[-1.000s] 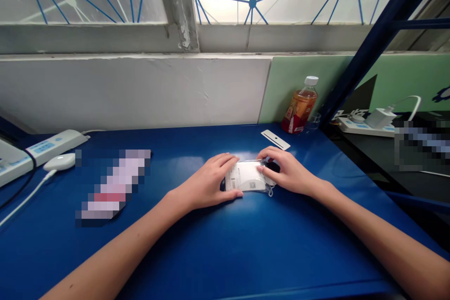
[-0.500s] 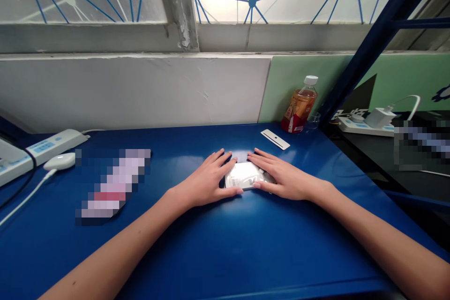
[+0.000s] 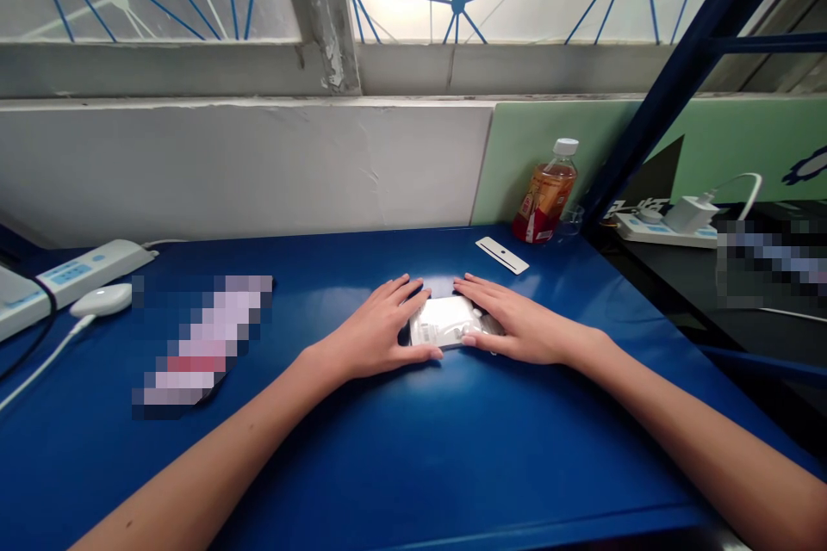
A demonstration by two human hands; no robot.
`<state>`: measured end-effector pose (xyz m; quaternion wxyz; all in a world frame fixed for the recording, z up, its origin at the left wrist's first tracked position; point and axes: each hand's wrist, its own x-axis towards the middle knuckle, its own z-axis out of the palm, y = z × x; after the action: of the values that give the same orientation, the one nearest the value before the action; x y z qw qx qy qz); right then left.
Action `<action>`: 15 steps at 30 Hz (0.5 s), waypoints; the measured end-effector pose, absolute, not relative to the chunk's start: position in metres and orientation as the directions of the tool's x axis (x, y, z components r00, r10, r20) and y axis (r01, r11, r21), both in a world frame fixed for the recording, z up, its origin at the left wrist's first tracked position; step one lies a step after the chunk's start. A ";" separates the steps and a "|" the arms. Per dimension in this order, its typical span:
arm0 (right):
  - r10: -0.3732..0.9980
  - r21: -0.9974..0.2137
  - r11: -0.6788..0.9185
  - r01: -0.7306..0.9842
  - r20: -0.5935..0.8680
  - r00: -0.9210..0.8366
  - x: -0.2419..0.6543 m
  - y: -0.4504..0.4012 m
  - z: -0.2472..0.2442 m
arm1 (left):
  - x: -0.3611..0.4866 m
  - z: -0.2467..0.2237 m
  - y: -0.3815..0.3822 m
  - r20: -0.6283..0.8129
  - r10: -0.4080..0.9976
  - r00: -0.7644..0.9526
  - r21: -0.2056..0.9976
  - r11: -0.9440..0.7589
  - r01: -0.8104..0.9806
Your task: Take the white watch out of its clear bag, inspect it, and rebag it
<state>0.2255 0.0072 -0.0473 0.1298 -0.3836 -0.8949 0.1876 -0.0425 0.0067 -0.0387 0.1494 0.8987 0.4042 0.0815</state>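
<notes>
Currently, both hands lie low over the blue table [image 3: 413, 448], with a small packet [image 3: 445, 323] between them. The packet is flat and nearly rectangular. Its cover is clear plastic film, which looks wrinkled and shiny, and under it there is a white surface with fine print near the left hand [image 3: 371, 331]. The print is too small to read. The table top is smooth and glossy, and it reflects pale light around the fingers.

The left hand is at one short end of the packet, with its thumb apart from the other fingers, so the hand is open around this end. The right hand [image 3: 526, 323] covers the opposite end; its fingers are long and straight, and its thumb is also apart, on the near side. Whether either hand presses on the packet, I cannot tell.

Beyond the right hand lies a thin white card [image 3: 502, 256] with a dark slot and a small dark dot. Further behind this hand stands a plastic bottle [image 3: 546, 194] with a white cap, a red and orange label and rounded shoulders.
</notes>
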 end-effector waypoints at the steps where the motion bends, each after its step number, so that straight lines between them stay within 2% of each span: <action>1: 0.738 -0.436 0.632 0.641 0.088 -0.669 0.226 0.007 -0.047 | -0.043 -0.039 0.007 0.030 0.751 0.660 0.332 -0.630 0.702; 9: 0.740 -0.412 0.629 0.659 0.059 -0.670 0.225 0.006 -0.046 | -0.044 -0.041 0.008 0.030 0.756 0.654 0.324 -0.627 0.709; 15: 0.727 -0.412 0.650 0.639 0.094 -0.680 0.226 0.006 -0.050 | -0.046 -0.045 0.008 0.067 0.755 0.652 0.350 -0.630 0.694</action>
<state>0.2260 0.0062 -0.0496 0.1261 -0.3796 -0.8996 0.1756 -0.0457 0.0085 -0.0449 0.1481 0.8967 0.4039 0.1041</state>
